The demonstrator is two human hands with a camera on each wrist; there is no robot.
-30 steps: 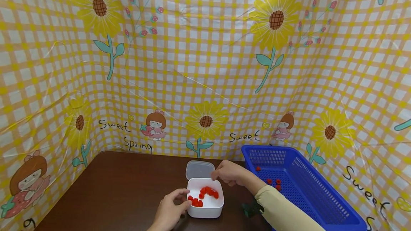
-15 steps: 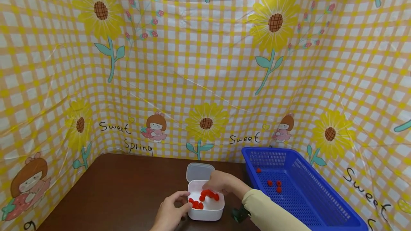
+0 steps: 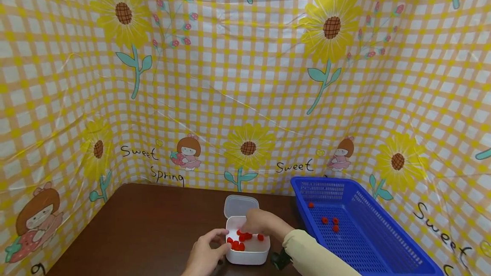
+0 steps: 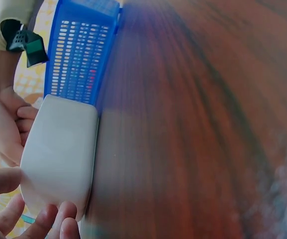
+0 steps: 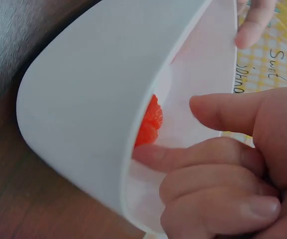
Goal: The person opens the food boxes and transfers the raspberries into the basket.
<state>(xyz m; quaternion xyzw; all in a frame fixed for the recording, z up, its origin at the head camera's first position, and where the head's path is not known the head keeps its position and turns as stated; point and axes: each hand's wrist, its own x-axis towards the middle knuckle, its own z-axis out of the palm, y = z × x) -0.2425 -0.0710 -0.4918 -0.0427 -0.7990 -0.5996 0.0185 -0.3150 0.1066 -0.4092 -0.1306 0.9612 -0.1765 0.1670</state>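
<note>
A white square box (image 3: 247, 259) stands on the table, holding several red raspberries (image 3: 238, 247). My left hand (image 3: 203, 252) rests against its left side, thumb and fingers spread along the outer wall. Inside the box is my right hand (image 3: 258, 221), reaching over the back right rim. In the right wrist view its extended index finger (image 5: 155, 157) touches red raspberries (image 5: 150, 122), while the thumb (image 5: 218, 110) stays apart and the other fingers are curled. Part of the raspberries is hidden by the wall and by this hand.
A translucent lid (image 3: 241, 205) lies behind the box. To the right stands a blue plastic basket (image 3: 383, 220) with several loose raspberries (image 3: 324, 220) on its floor. A dark green object (image 3: 281, 260) shows at the right wrist. Checked cloth (image 3: 245, 76) rises around the brown table (image 3: 153, 225).
My right hand has lowered from the back rim into the box and moved left. Raspberries under it have shifted left, leaving one apart at the right. The left hand keeps its place.
</note>
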